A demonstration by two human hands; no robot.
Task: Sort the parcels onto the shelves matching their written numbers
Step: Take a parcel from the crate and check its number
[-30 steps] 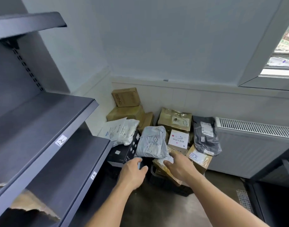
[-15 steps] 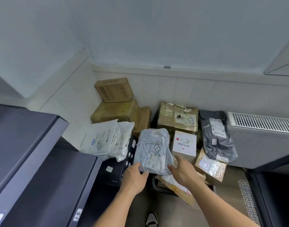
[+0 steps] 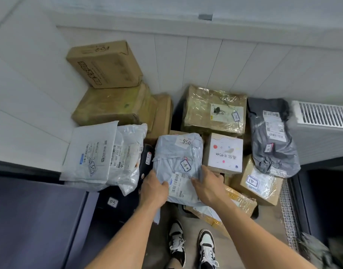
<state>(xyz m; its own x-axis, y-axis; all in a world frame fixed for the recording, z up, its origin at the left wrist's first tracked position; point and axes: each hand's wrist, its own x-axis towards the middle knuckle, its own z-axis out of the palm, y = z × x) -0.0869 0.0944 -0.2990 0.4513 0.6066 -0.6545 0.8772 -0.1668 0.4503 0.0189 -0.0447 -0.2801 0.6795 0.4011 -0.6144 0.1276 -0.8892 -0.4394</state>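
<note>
Head view. Holding the pale grey soft parcel (image 3: 178,152) by its near edge: left grip (image 3: 154,191) curled round the left corner, right grip (image 3: 209,186) pinching the right side beside the barcode label (image 3: 178,183). Sits near the middle of the pile on the floor (image 3: 161,239), just right of the white pouches (image 3: 100,154) and just left of the white box (image 3: 224,152), over a taped brown parcel (image 3: 238,202). Cannot tell whether clear of what lies beneath.

Likely trouble, as a judgement: gripped at one end only, so liable to sag and slide out of the fingers once swung towards the dark shelf (image 3: 31,220) at near left. Could also brush the white pouches, perched on the black box (image 3: 116,202), and tip them onto the floor. Loose flap (image 3: 156,215) hanging below the left wrist: apt to snag on the shelf edge.

Worst of all, misreading. Handwritten tag (image 3: 185,165) viewed at a slant and possibly upside down, with a printed sticker (image 3: 186,141) showing other digits at the far end. Easy to take the wrong number, or the right one reversed, and land on the wrong shelf. Worth turning the tag upright before moving.
</note>
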